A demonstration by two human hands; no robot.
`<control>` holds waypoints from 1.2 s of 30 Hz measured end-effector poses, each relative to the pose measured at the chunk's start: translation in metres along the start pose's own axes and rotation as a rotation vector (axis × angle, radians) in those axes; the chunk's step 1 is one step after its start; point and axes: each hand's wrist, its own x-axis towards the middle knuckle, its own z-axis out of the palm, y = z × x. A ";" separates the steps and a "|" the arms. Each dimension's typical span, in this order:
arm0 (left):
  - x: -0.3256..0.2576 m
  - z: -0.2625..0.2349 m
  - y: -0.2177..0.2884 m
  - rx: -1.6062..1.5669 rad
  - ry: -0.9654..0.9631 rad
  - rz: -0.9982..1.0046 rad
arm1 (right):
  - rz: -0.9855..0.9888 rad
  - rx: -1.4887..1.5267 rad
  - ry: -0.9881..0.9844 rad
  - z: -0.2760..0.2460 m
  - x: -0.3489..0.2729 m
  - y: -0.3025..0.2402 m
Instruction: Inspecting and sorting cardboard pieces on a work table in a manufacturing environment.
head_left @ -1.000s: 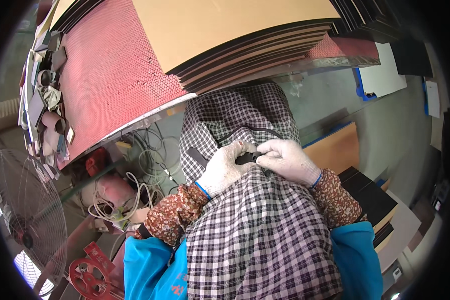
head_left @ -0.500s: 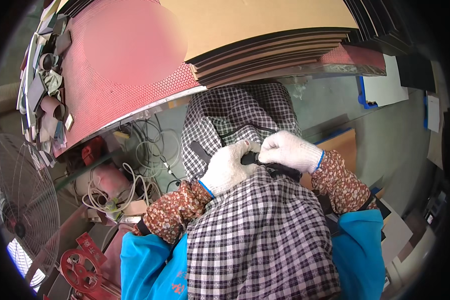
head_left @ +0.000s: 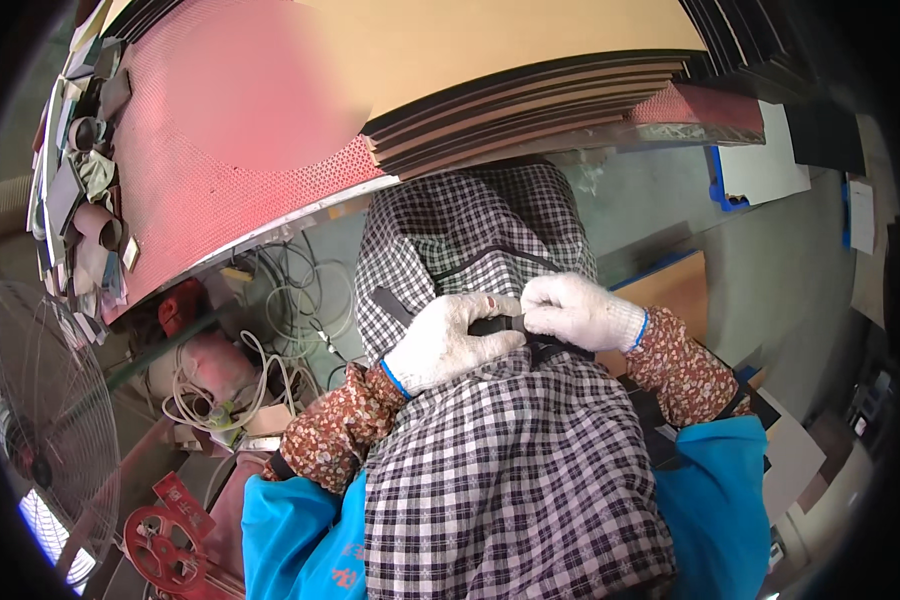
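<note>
— What do we hold now?
— Our left hand [head_left: 448, 340] and right hand [head_left: 578, 311], both in white gloves, pinch a small black buckle [head_left: 498, 323] between them, over the checked apron [head_left: 510, 470] in front of us.

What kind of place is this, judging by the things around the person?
Probably a workshop or small factory. Flat sheets of black and tan material are stacked on a bench, beside a red perforated sheet. A standing fan and loose cables are on the floor. Both gloved hands, left hand and right hand, hold a black strap.
</note>
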 end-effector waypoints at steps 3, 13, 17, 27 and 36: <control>-0.002 -0.004 0.009 0.129 -0.059 -0.023 | -0.056 -0.039 -0.025 -0.004 -0.006 -0.006; 0.003 -0.005 -0.009 0.195 0.033 0.046 | -0.391 -0.363 0.156 0.007 0.001 -0.017; 0.004 -0.005 -0.017 0.127 0.039 0.010 | -0.259 -0.237 0.166 0.009 -0.005 -0.032; -0.007 -0.007 0.012 -0.078 -0.059 -0.109 | 0.109 0.190 -0.028 -0.007 0.004 -0.027; -0.003 -0.008 -0.007 0.151 0.039 0.005 | -0.022 0.043 0.044 0.005 -0.013 -0.041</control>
